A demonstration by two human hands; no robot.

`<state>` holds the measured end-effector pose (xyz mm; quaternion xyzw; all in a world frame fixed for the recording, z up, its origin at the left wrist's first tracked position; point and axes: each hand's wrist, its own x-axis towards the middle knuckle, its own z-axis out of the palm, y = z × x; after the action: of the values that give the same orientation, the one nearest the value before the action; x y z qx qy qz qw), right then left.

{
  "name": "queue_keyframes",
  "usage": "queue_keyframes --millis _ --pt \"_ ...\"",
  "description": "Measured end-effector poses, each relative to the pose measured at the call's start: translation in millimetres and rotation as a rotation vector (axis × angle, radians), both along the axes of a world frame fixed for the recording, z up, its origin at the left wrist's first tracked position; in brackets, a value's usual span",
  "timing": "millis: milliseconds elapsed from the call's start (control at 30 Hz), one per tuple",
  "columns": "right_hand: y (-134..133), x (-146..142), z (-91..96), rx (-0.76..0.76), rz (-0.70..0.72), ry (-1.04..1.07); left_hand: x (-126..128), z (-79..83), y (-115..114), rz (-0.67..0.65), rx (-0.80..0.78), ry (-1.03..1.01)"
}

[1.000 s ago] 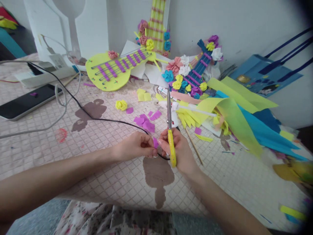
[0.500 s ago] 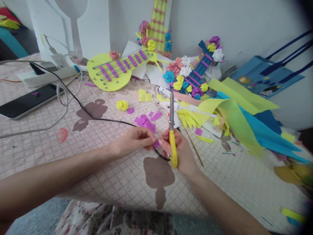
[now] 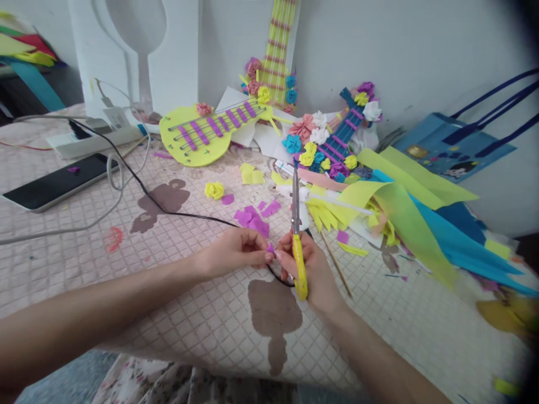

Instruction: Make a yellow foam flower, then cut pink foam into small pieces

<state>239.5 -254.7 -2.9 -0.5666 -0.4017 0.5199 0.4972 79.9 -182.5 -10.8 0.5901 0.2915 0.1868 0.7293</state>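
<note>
Between the fingertips of my left hand is a small purple paper piece, pinched at its lower edge. My right hand is closed around the yellow handle of a pair of scissors, whose blades point away from me. The right thumb and fingertip meet close to the same purple piece; whether they also grip it I cannot tell. Just beyond my hands lie loose purple paper scraps. A yellow paper flower rests farther left.
A black cable runs under my hands. At left are a phone and a power strip. Decorated paper guitars stand at the back. A glue gun, a wooden stick and crepe paper sheets lie right.
The whole view has shifted slightly, so things sit a little lower in it. The purple piece now sticks up between my fingertips. The scissors remain in my right hand.
</note>
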Motion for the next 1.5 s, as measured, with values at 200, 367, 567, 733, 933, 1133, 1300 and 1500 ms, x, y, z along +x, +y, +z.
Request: queue_keyframes --millis 200,367,567,733,933,1133,1300,1500 --pt "-3 6 2.9 0.033 0.134 0.059 -5 6.2 11 0.048 -0.047 -0.027" --pt "-7 22 1.9 0.079 0.339 -0.086 -14 16.2 26 0.069 -0.116 -0.091" --pt "-7 22 9.9 0.005 0.403 -0.326 -20 23.1 34 0.140 -0.159 -0.175" --pt "-8 21 10.4 0.040 0.425 -0.440 -22 25.9 36 0.169 -0.117 -0.200" --pt "-9 21 7.9 0.034 0.441 -0.520 -23 28.9 36 0.151 -0.095 -0.209" --pt "-10 22 2.7 0.014 0.449 -0.496 -23 29.7 36 0.166 -0.092 -0.217" --pt "-10 24 -0.1 0.028 0.443 -0.476 -23 29.6 36 0.178 -0.093 -0.206" --pt "-10 22 2.2 0.020 0.436 -0.478 -23 27.8 37 0.168 -0.079 -0.212"
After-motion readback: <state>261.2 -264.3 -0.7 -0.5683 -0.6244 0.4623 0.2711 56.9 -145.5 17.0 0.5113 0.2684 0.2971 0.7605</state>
